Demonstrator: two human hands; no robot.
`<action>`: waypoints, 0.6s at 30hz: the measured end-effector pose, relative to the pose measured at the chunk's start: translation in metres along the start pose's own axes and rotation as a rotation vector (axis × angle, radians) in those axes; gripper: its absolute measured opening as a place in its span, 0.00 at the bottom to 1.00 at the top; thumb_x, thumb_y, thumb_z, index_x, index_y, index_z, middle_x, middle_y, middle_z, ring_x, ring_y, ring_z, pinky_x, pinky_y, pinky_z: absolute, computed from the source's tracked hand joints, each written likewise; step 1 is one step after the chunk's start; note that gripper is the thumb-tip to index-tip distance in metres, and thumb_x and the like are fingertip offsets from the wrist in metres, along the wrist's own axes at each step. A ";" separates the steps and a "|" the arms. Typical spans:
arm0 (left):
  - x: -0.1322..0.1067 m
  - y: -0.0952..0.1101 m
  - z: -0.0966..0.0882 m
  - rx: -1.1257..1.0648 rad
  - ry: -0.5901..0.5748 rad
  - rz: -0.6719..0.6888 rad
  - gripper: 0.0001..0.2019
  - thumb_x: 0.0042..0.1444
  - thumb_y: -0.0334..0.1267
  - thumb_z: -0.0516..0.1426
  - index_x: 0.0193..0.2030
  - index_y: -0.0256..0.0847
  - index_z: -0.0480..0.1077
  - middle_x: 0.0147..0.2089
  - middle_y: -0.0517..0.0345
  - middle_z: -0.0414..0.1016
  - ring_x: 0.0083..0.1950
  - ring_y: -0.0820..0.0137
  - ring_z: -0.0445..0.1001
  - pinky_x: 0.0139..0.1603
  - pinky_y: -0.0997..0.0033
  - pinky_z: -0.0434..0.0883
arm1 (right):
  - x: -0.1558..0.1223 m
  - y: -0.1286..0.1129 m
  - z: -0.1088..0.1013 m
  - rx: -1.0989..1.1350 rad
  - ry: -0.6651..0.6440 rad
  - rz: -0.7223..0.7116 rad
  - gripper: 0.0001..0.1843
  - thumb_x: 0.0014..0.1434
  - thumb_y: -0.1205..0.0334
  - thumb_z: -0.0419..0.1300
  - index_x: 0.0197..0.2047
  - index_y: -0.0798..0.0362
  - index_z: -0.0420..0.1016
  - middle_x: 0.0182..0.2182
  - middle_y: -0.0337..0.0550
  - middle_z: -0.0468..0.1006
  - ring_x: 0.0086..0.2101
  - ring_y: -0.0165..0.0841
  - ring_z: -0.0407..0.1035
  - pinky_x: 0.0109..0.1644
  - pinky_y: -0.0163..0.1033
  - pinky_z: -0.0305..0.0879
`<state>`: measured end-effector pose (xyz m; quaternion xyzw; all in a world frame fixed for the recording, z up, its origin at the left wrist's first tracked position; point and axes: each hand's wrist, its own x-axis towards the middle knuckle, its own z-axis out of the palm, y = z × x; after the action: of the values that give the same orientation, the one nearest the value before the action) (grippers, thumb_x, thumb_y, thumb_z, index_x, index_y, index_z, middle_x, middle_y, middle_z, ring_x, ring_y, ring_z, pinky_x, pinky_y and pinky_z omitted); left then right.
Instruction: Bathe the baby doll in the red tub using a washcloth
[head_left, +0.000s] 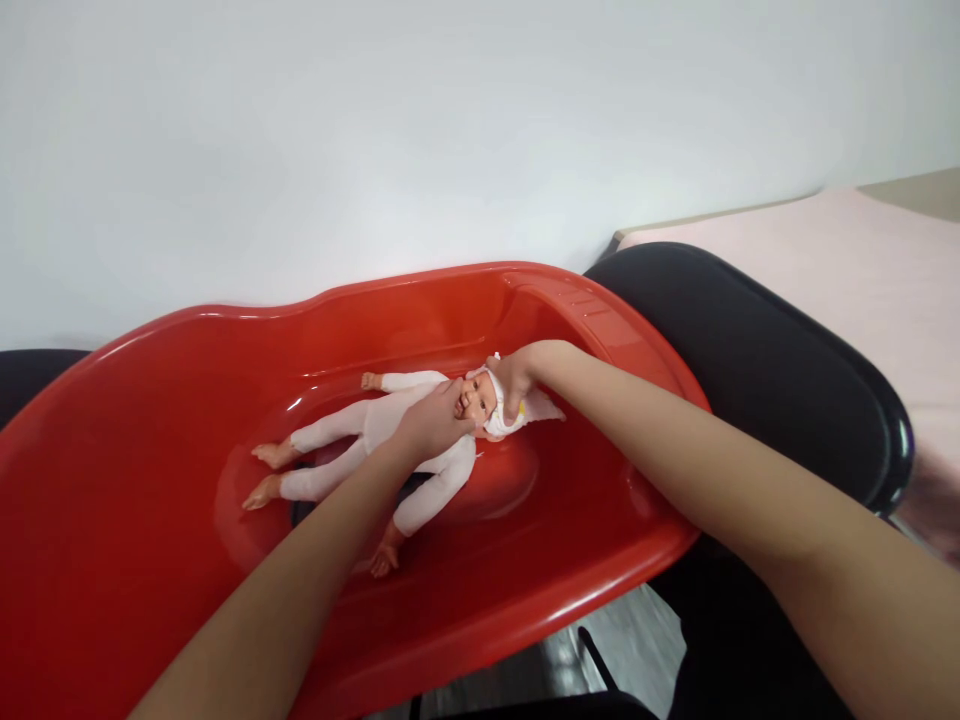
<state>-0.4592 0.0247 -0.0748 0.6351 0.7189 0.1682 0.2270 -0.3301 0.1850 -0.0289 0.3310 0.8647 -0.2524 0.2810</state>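
A baby doll (379,425) in white clothing lies on its back in a red baby bathtub (555,500), its head toward the right and its bare feet toward the left. My left hand (437,422) is at the doll's chin and neck, thumb on the near side, fingers curled round the far side. On the doll's head is a white cap (510,418) with a small yellow mark and a loose end trailing right. My right hand (517,380) grips the cap at the crown, its fingertips partly hidden. A dark item (302,508) shows partly under the doll's legs.
Black chair-like surfaces support or flank the tub, one (750,350) at its right end. A pink-covered surface (862,270) lies beyond at the right. A pale wall (375,140) runs behind the tub, and shiny floor (630,640) shows below.
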 end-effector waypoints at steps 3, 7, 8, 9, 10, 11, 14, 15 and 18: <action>0.000 0.001 -0.001 -0.011 -0.004 0.022 0.19 0.55 0.40 0.56 0.54 0.42 0.67 0.57 0.46 0.74 0.58 0.54 0.72 0.56 0.60 0.68 | -0.010 -0.031 0.020 -0.271 0.091 -0.036 0.62 0.30 0.67 0.80 0.68 0.51 0.61 0.64 0.61 0.64 0.56 0.59 0.68 0.58 0.61 0.70; 0.000 0.000 0.000 -0.007 -0.005 0.040 0.27 0.55 0.39 0.57 0.62 0.38 0.65 0.61 0.41 0.71 0.61 0.53 0.70 0.61 0.57 0.66 | -0.021 -0.047 0.048 -0.437 0.280 -0.087 0.60 0.37 0.70 0.78 0.71 0.55 0.56 0.64 0.66 0.60 0.61 0.65 0.58 0.61 0.67 0.65; 0.000 -0.001 0.001 -0.003 -0.002 0.048 0.27 0.55 0.39 0.57 0.63 0.38 0.64 0.61 0.41 0.71 0.62 0.53 0.69 0.62 0.57 0.66 | -0.022 -0.046 0.053 -0.447 0.312 -0.089 0.60 0.39 0.68 0.77 0.72 0.57 0.54 0.63 0.67 0.60 0.61 0.65 0.58 0.60 0.67 0.65; 0.000 -0.001 0.002 0.003 0.005 0.063 0.27 0.55 0.39 0.57 0.63 0.38 0.63 0.61 0.42 0.70 0.62 0.53 0.69 0.63 0.57 0.65 | -0.023 -0.044 0.058 -0.450 0.337 -0.083 0.58 0.42 0.65 0.76 0.72 0.58 0.53 0.63 0.67 0.60 0.61 0.65 0.57 0.59 0.67 0.66; 0.001 -0.002 0.003 0.010 0.014 0.083 0.26 0.55 0.38 0.57 0.62 0.38 0.64 0.61 0.42 0.71 0.62 0.54 0.69 0.63 0.57 0.66 | -0.024 -0.041 0.062 -0.448 0.362 -0.076 0.57 0.45 0.62 0.75 0.73 0.59 0.51 0.63 0.68 0.59 0.60 0.64 0.57 0.58 0.66 0.67; 0.001 -0.002 0.003 0.019 0.022 0.101 0.25 0.55 0.38 0.56 0.60 0.37 0.64 0.60 0.43 0.71 0.61 0.54 0.70 0.63 0.57 0.66 | -0.024 -0.037 0.065 -0.437 0.387 -0.069 0.57 0.47 0.60 0.75 0.73 0.60 0.50 0.63 0.68 0.59 0.60 0.64 0.57 0.57 0.65 0.67; 0.001 0.001 0.002 0.029 0.034 0.115 0.19 0.56 0.36 0.55 0.55 0.37 0.66 0.58 0.42 0.73 0.59 0.55 0.71 0.61 0.57 0.67 | -0.024 -0.029 0.070 -0.378 0.417 -0.079 0.57 0.46 0.58 0.75 0.72 0.59 0.50 0.62 0.66 0.59 0.61 0.63 0.56 0.60 0.63 0.65; 0.001 0.002 0.001 0.024 0.033 0.108 0.18 0.56 0.35 0.55 0.54 0.38 0.66 0.57 0.42 0.73 0.58 0.55 0.71 0.61 0.58 0.67 | -0.023 -0.028 0.069 -0.350 0.415 -0.089 0.57 0.44 0.59 0.76 0.71 0.59 0.51 0.61 0.64 0.60 0.61 0.61 0.57 0.61 0.61 0.64; 0.002 0.005 -0.002 0.012 0.014 0.072 0.17 0.56 0.36 0.55 0.53 0.39 0.66 0.55 0.45 0.74 0.56 0.56 0.72 0.59 0.59 0.68 | -0.022 -0.026 0.063 -0.164 0.384 -0.004 0.56 0.41 0.61 0.78 0.68 0.54 0.53 0.61 0.59 0.60 0.60 0.56 0.61 0.62 0.54 0.65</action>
<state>-0.4566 0.0272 -0.0707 0.6607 0.6982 0.1764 0.2120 -0.3148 0.1188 -0.0531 0.3473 0.9207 -0.1142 0.1366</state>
